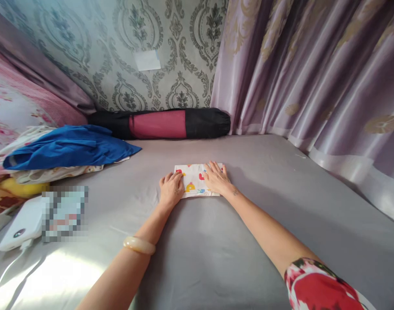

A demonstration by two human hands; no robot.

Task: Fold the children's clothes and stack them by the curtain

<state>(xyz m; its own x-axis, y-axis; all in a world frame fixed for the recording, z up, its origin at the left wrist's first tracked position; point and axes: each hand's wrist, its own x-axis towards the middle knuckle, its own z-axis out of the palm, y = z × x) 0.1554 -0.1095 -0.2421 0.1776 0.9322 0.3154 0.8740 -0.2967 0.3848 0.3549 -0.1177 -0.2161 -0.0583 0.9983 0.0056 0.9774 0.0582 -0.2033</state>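
Note:
A small folded cloth, white with red, yellow and blue printed figures, lies flat as a rectangle on the grey bed sheet. At its left edge, my left hand has its fingers bent over the fabric and closed on it; the thumb side is partly hidden. My right hand rests palm down across the cloth's right part, fingers stretched out and apart, covering some of the print.
Along the wall lies a long black and dark red bag. To the left are a blue garment on other fabrics, a white power bank with a cable, and a blurred-out flat object. Purple curtains hang at the right.

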